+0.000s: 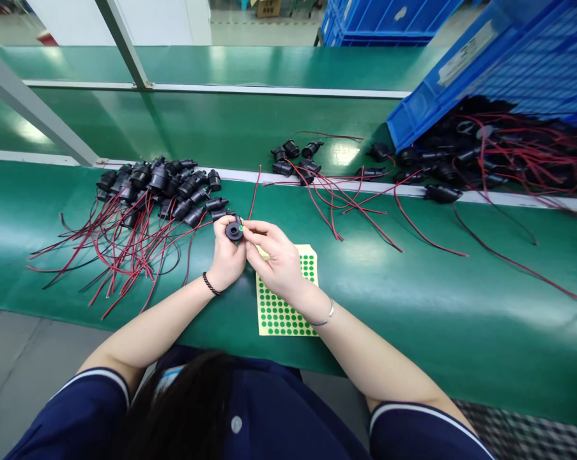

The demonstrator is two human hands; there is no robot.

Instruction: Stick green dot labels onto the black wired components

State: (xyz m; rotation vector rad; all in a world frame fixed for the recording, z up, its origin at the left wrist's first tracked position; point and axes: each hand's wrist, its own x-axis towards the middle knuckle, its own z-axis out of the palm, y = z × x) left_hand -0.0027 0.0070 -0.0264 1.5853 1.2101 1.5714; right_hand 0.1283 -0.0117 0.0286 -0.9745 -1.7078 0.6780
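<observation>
My left hand [227, 255] is closed around a small black pump [232, 232], its round face with a central hole turned up toward me. A green dot sticker [241, 228] shows at the edge of that face. The thumb and forefinger of my right hand [273, 255] are pinched together at the sticker, touching the pump. Beneath my right hand and wrist lies a pale yellow sheet [264, 324] with rows of green dot stickers, partly covered. Just left of my hands is a pile of similar black pumps [158, 179] with red and black wires.
Several more pumps [310, 169] lie ahead along a white ledge [250, 174], their wires trailing toward me. At the right, a tilted blue crate [427, 96] spills many wired pumps [441, 153]. A metal post [125, 45] rises at the back left.
</observation>
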